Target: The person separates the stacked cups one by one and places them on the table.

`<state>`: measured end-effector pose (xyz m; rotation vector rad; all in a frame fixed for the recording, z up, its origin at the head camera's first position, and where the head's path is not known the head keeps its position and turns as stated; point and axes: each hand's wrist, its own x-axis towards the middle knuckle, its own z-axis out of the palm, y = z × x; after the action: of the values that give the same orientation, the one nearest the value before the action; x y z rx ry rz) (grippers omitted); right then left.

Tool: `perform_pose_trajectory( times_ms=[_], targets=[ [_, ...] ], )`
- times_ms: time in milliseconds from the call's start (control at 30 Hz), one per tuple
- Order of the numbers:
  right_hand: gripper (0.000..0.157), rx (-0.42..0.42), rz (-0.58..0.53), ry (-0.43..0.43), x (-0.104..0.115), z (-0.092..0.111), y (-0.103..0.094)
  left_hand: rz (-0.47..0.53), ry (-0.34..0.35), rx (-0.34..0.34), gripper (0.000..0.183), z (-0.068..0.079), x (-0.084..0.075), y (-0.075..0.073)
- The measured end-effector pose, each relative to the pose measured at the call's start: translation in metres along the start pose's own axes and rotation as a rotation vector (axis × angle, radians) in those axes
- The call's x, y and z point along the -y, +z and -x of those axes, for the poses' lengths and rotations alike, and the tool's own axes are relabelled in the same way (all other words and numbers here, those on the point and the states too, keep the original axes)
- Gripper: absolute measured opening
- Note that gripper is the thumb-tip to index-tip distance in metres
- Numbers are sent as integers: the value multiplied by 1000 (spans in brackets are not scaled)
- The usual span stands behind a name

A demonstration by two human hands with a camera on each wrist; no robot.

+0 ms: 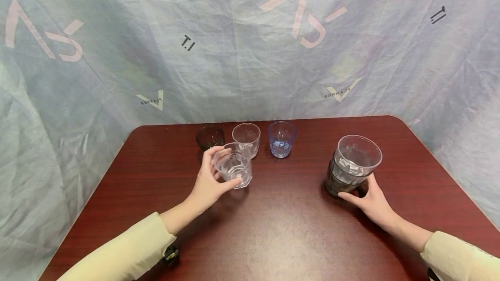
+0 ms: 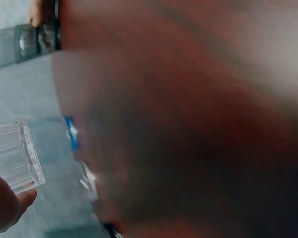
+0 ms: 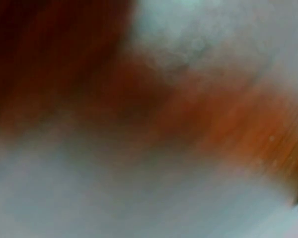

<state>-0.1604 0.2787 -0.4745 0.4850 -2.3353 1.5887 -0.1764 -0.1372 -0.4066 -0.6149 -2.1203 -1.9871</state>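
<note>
In the head view my left hand [image 1: 208,182] grips a clear faceted glass [image 1: 239,169], its rim tilted toward me, above the table. The left wrist view shows the thick base of this glass [image 2: 30,156] beyond my thumb. On the right side, my right hand [image 1: 374,205] holds the lower part of a stack, thumb in front. A clear glass [image 1: 360,153] sits uppermost in that stack, nested in dark grey glass [image 1: 335,182] below. Heavy blur fills the right wrist view.
Behind my left hand, a dark brown glass [image 1: 210,137], a clear glass [image 1: 250,135] and a blue-tinted glass [image 1: 282,140] stand in a row near the back of the reddish-brown table [image 1: 281,229]. A grey printed cloth [image 1: 234,68] hangs behind the table and along its sides.
</note>
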Motion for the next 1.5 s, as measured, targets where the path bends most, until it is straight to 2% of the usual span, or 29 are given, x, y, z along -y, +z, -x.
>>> perform_pose_trajectory(
  times_ms=[200, 433, 667, 900, 967, 1100, 1167, 1267, 1400, 1500],
  targets=[
    [89, -1, -18, -20, 1, 0, 0, -69, -43, -56, 86, 14, 13, -30],
    [88, -2, -14, -12, 1, 0, -1, -87, -116, -119, 85, 15, 28, -51],
    [88, 9, -20, -8, 0, 0, 1, -90, -189, -128, 85, 19, 35, -59],
    [88, 11, -23, -13, 1, 0, 0, -117, -187, -99, 84, 19, 39, -61],
    [88, 13, -21, -16, 2, 0, 0, -168, -169, -83, 84, 18, 40, -61],
    [89, 12, -24, -12, 2, 1, -1, -354, -110, -60, 92, 17, 37, -61],
    [89, 12, -26, -10, 2, 1, -1, -447, -61, -74, 96, 15, 32, -61],
    [88, 10, -28, -9, 1, 1, -1, -565, 49, -128, 99, 11, 21, -58],
    [88, 5, -17, -17, -1, 1, 0, -621, 203, -198, 95, 0, 2, -51],
    [87, 1, -12, -18, -1, 1, 0, -591, 282, -193, 92, -10, -14, -41]
  ],
)
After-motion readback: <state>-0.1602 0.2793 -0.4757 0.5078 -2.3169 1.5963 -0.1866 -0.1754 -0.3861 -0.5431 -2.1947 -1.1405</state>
